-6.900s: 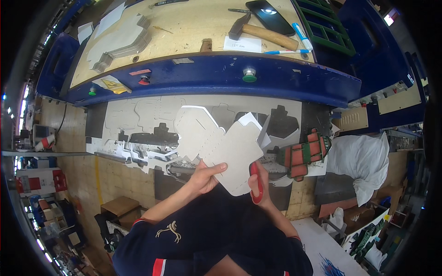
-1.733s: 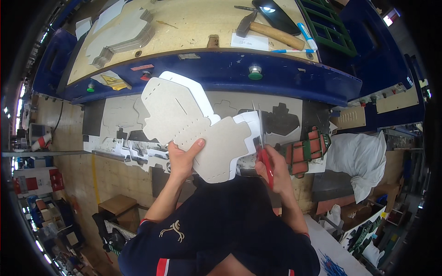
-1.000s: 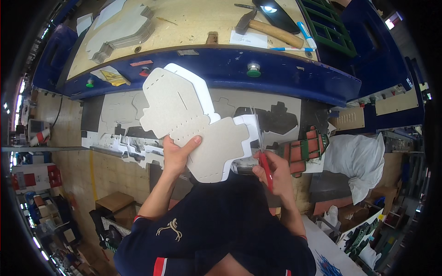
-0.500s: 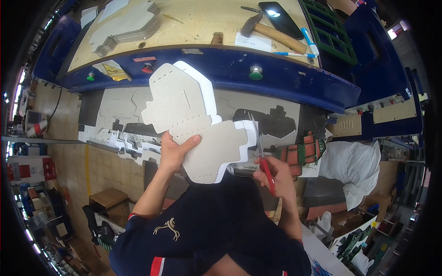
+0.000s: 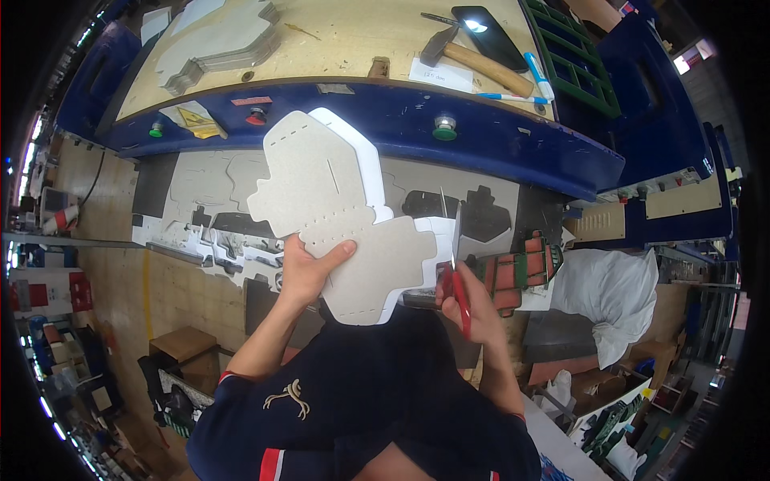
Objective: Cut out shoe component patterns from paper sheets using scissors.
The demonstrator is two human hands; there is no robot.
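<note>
My left hand (image 5: 311, 271) grips a die-cut cardboard blank (image 5: 321, 176), grey-beige on the side facing me, with rows of slits across its middle. Its thumb lies on top; the other fingers are hidden underneath. Behind the blank, a white sheet of similar outline (image 5: 368, 164) shows along the right edge, offset from it. In my right hand (image 5: 475, 301) is a pair of scissors with red handles (image 5: 460, 298). Their blades stand apart, pointing away from me, close to the white tab at the blank's right side.
A cutting die with green edges and reddish foam (image 5: 520, 272) lies right of the scissors. White offcuts (image 5: 228, 255) are at the left. Beyond the blue machine beam (image 5: 353, 127), a board holds a hammer (image 5: 481, 64), phone (image 5: 491, 36), pens and stacked cardboard blanks (image 5: 216, 48).
The scissors' blades have spread apart, and my right hand has moved slightly left, nearer the white tab. The blank has shifted a little to the right.
</note>
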